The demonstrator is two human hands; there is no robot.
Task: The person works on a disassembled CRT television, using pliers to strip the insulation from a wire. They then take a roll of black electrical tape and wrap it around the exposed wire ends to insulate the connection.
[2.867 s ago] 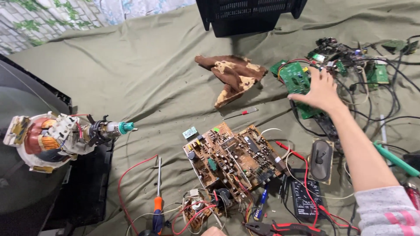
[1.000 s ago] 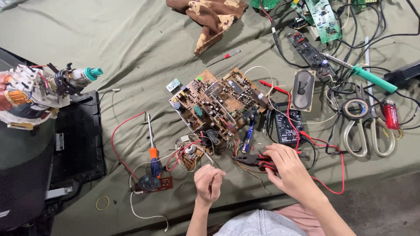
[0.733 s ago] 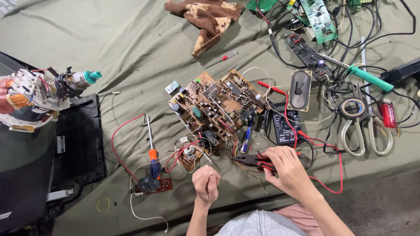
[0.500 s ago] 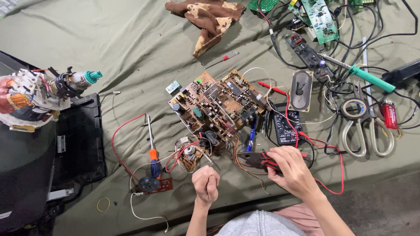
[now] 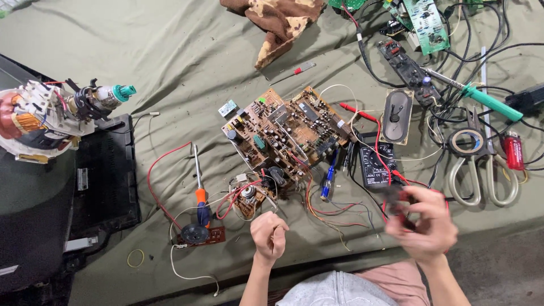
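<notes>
Pliers (image 5: 401,211), dark with red handles and blurred, sit in the right hand (image 5: 424,224), fingers wrapped round them just below the black multimeter (image 5: 376,163), whose red lead runs under the hand. Left hand (image 5: 270,233): a closed fist, nothing visible in it, just below the small wired board (image 5: 249,199). Brown circuit board (image 5: 286,135) lies flat on the green cloth (image 5: 187,51), components up. No containers seen.

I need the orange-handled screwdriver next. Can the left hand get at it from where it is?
Probably yes. The left hand is closed in a fist, apart from the screwdriver, which lies just to its left on the cloth. Only thin red and white wires lie between them.
</notes>
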